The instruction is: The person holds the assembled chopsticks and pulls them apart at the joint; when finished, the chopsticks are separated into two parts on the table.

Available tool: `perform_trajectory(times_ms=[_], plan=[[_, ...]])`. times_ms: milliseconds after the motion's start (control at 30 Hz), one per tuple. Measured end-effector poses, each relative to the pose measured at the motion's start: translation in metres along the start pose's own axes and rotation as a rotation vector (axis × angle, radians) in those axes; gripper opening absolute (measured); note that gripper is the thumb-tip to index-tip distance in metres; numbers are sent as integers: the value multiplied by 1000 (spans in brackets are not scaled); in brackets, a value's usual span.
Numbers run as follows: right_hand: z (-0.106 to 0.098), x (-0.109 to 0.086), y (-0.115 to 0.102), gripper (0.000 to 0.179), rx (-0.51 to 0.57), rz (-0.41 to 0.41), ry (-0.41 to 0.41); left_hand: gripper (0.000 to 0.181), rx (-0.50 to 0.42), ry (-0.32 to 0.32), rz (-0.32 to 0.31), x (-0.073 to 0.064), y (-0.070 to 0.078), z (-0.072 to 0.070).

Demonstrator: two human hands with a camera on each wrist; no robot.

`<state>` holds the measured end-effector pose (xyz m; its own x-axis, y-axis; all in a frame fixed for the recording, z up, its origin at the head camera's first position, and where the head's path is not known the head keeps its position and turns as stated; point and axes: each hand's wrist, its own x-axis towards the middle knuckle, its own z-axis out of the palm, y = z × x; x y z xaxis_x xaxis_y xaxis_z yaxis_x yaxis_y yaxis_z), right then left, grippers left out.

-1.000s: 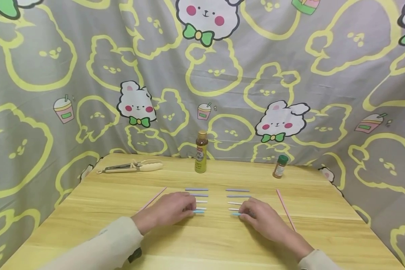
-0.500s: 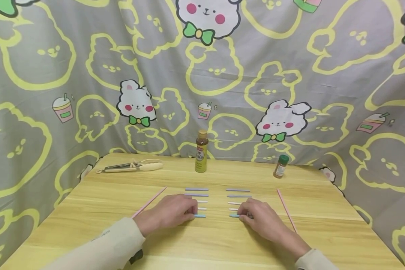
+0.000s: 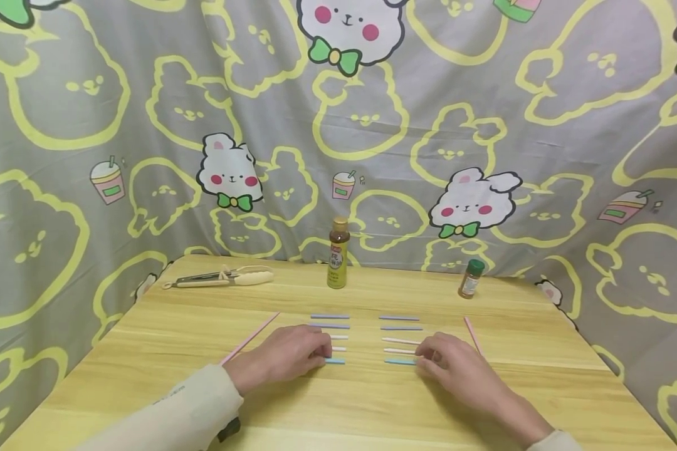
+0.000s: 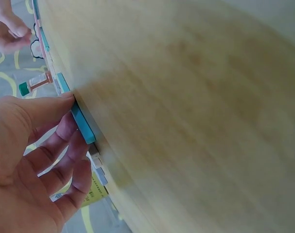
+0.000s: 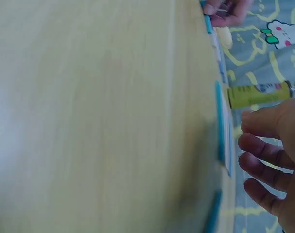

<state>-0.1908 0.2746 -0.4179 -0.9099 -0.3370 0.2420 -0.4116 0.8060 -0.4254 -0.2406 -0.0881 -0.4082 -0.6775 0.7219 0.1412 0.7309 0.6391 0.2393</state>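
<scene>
Short thin sticks lie in two columns on the table: purple-blue at the back, white in the middle, light blue in front. My left hand (image 3: pixel 296 354) pinches the left column's light blue stick (image 4: pixel 82 122) between thumb and fingertips, hiding its left part in the head view. My right hand (image 3: pixel 465 369) holds nothing; its loosely bent fingers are beside the outer end of the right column's light blue stick (image 3: pixel 399 361). Just behind that stick are the right white sticks (image 3: pixel 400 351). Another light blue piece (image 5: pixel 214 213) shows low in the right wrist view.
Long pink sticks slant outside the columns, one at left (image 3: pixel 251 338) and one at right (image 3: pixel 472 335). Along the back of the wooden table (image 3: pixel 338 413) are tongs (image 3: pixel 220 278), an oil bottle (image 3: pixel 337 257) and a green-capped jar (image 3: pixel 471 280). Patterned cloth hangs behind.
Both front light blue sticks moved slightly toward the person, away from the white ones. My right hand then let go of its stick and drew off to the right; the left hand stayed.
</scene>
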Motion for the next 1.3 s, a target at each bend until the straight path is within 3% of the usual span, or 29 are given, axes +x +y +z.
perform_trajectory(times_ms=[167,400,667,900,1167,1300], plan=[[-20,-24,14,14,-28,64,-6,6,-8,-6,-5,1,1,0],[-34,-59,44,28,48,212,-138,6,-19,-2,-8,0,0,0],[-36,-73,62,28,70,308,-160,7,-46,-24,-20,1,-2,0],[-35,-73,65,14,81,221,-169,7,-62,-40,-41,1,-2,0],[-40,-70,65,14,108,123,-214,7,-71,-43,-47,1,-3,0],[-42,-64,59,10,119,53,-192,7,-69,-39,-44,1,-4,1]])
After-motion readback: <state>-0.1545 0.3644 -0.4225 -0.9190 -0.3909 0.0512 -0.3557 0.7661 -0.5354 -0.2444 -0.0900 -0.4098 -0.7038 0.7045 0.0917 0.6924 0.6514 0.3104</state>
